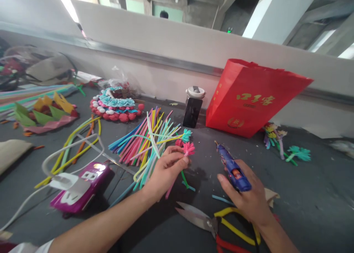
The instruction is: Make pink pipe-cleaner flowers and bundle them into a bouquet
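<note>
My left hand is closed, with thumb and fingers pinching a small pink straw flower by its base. A green stem hangs below that hand. Just behind the fingers lies a turquoise straw flower. In my right hand rests a blue hot glue gun, its nozzle pointing up and left, apart from the pink flower. Beneath my hands lie large scissors with yellow and red handles, blades apart; my right wrist partly covers them. A pile of coloured straws spreads to the left.
A red paper bag stands at the back, beside a phone leaning on a cup. Left are a purple power strip with white cables, beaded rings and a felt crown. Finished straw flowers lie right.
</note>
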`<act>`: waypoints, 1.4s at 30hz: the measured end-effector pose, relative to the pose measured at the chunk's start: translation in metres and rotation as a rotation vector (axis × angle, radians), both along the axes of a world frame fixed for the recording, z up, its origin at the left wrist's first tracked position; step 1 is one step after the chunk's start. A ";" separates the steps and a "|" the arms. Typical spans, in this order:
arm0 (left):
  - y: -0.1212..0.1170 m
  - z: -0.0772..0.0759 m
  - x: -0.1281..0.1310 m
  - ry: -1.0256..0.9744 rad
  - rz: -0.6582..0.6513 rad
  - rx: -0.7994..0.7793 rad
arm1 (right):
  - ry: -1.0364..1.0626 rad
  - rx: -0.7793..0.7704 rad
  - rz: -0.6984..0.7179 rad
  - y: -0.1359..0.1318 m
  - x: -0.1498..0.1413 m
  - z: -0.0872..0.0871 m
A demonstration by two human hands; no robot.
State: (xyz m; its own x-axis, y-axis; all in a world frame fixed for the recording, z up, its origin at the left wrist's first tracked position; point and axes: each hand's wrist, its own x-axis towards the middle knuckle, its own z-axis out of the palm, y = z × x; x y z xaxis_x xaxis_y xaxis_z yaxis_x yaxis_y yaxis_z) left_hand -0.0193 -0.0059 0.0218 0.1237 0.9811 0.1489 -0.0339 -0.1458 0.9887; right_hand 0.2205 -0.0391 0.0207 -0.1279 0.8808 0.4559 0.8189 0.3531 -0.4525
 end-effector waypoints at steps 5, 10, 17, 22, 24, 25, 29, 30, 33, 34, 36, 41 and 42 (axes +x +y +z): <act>-0.002 0.000 0.001 -0.109 -0.089 -0.128 | -0.127 -0.021 -0.124 0.011 0.000 -0.012; -0.005 -0.003 0.003 -0.284 -0.228 -0.283 | -0.200 -0.175 -0.093 0.015 -0.009 -0.022; -0.005 0.002 0.001 -0.393 -0.226 -0.353 | -0.204 -0.328 0.001 0.016 -0.014 -0.030; -0.006 0.003 0.001 -0.390 -0.213 -0.358 | -0.029 -0.323 0.126 0.015 -0.011 -0.017; -0.006 0.003 0.002 -0.406 -0.236 -0.362 | 0.085 -0.265 0.091 0.014 -0.015 -0.008; -0.007 0.003 0.002 -0.409 -0.244 -0.363 | 0.147 -0.244 0.064 0.013 -0.018 -0.003; -0.009 0.003 0.004 -0.399 -0.258 -0.363 | 0.360 -0.283 0.052 0.008 -0.039 0.015; -0.009 0.003 0.004 -0.398 -0.261 -0.361 | 0.402 -0.300 0.061 0.008 -0.045 0.019; -0.010 0.000 0.005 -0.405 -0.280 -0.342 | 0.504 -0.308 0.062 0.010 -0.060 0.027; -0.009 -0.001 0.005 -0.406 -0.282 -0.333 | 0.523 -0.289 0.049 0.013 -0.064 0.029; -0.009 -0.002 0.005 -0.407 -0.279 -0.318 | 0.549 -0.251 0.021 0.017 -0.070 0.030; -0.009 -0.003 0.006 -0.393 -0.269 -0.303 | 0.601 -0.247 0.007 0.023 -0.076 0.025; -0.009 -0.004 0.007 -0.390 -0.269 -0.300 | 0.602 -0.246 0.009 0.023 -0.076 0.024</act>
